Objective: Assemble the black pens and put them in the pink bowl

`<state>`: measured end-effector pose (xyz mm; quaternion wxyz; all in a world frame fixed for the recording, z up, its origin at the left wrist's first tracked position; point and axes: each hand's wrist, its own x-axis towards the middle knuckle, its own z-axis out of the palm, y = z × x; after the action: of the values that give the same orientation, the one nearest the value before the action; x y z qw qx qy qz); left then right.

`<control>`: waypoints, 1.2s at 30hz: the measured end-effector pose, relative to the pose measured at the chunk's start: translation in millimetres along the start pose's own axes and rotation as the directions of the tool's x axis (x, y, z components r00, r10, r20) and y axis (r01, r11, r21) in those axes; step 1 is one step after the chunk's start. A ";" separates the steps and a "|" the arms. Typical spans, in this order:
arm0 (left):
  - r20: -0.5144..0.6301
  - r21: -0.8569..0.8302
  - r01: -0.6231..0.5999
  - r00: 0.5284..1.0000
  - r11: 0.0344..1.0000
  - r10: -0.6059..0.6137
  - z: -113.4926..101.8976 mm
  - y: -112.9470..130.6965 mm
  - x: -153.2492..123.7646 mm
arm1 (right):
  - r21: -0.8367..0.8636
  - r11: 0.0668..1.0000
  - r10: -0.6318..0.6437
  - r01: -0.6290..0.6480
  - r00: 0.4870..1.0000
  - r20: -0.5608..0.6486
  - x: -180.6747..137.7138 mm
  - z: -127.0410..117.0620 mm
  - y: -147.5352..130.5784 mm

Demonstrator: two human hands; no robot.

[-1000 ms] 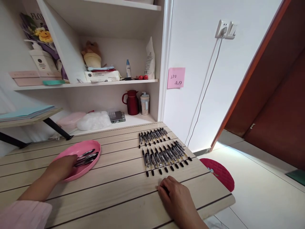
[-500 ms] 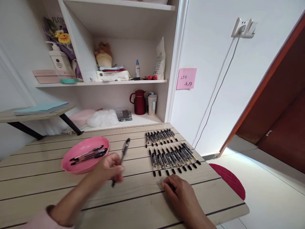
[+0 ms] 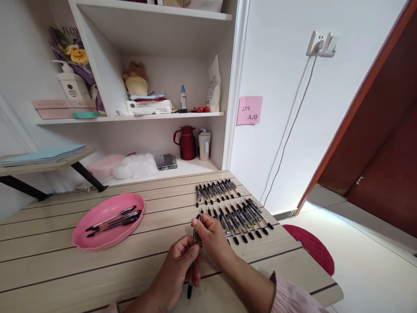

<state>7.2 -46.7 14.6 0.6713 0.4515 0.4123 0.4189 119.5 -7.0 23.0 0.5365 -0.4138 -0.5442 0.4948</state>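
Observation:
Both my hands hold one black pen (image 3: 193, 265) over the front of the wooden table (image 3: 97, 278). My left hand (image 3: 180, 261) grips its lower barrel, fingers closed. My right hand (image 3: 211, 237) pinches its upper end, just left of the near row of pens. Two rows of several black pens (image 3: 233, 204) lie side by side on the table's right part. A pink oval dish (image 3: 109, 226) at the left holds a few more pens.
White shelves behind the table carry a red jug (image 3: 185, 142), a cup, a plastic bag, boxes and a soft toy. A pink note (image 3: 249, 110) is stuck to the wall. A red round cushion (image 3: 314, 248) lies on the floor by the table's right edge.
My left hand took a pen from the pink dish and carried it right. My right hand left the table top and now pinches the same pen's upper end.

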 end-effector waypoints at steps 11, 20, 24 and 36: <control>0.100 -0.146 0.187 0.980 0.971 -0.174 -3.4 16.1 -8.9 | 0.310 0.947 0.077 -0.083 0.997 0.031 -0.9 -8.6 -5.3; 0.161 -0.174 0.174 0.976 0.969 -0.147 -5.9 17.0 -14.2 | 0.582 0.812 0.144 -0.049 0.982 -0.120 11.9 -32.3 -15.5; 0.093 -0.147 0.079 0.994 0.986 -0.065 -7.1 15.0 -9.9 | 0.536 0.817 0.205 -0.214 0.976 0.078 3.0 -21.7 -11.1; -0.034 0.034 0.007 0.999 0.999 -0.006 -7.3 9.0 -4.6 | 0.103 0.986 0.121 -0.131 0.988 0.097 0.8 -18.6 0.4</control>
<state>-2.7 -46.9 22.1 0.6578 0.4545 0.4319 0.4174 137.9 -4.3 21.5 0.5010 -0.3946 -0.5127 0.5748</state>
